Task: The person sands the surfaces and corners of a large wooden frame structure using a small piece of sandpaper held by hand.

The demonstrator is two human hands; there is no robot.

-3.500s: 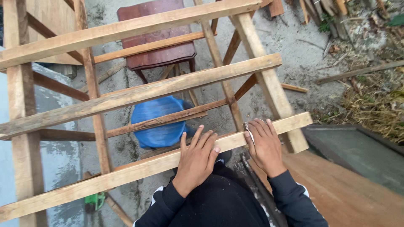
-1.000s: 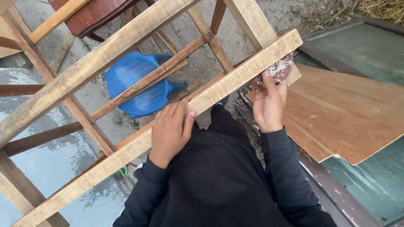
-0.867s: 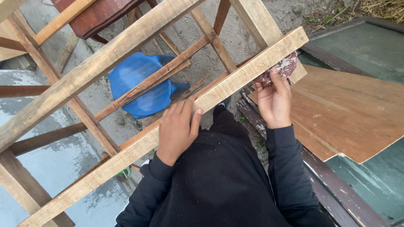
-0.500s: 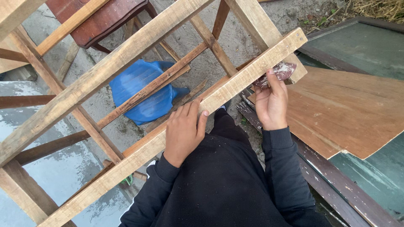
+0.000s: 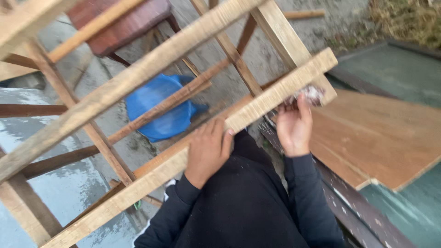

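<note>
Left hand (image 5: 209,149) lies flat on the rail (image 5: 193,147); right hand (image 5: 294,126) pinches a sanding pad (image 5: 312,93) under its end. Outdoors, wet concrete (image 5: 55,183) lies below the rail, with one blue bag (image 5: 158,108) and one plywood sheet (image 5: 381,138).

The whole view is motion-blurred. The right hand (image 5: 293,126) presses a crumpled reddish pad (image 5: 311,93) to the rail (image 5: 257,103); what the pad is cannot be told, and the rail hides the fingertips. Rails partly cover the blue bag (image 5: 156,108). The top edge cuts off the brown stool (image 5: 124,23)
</note>
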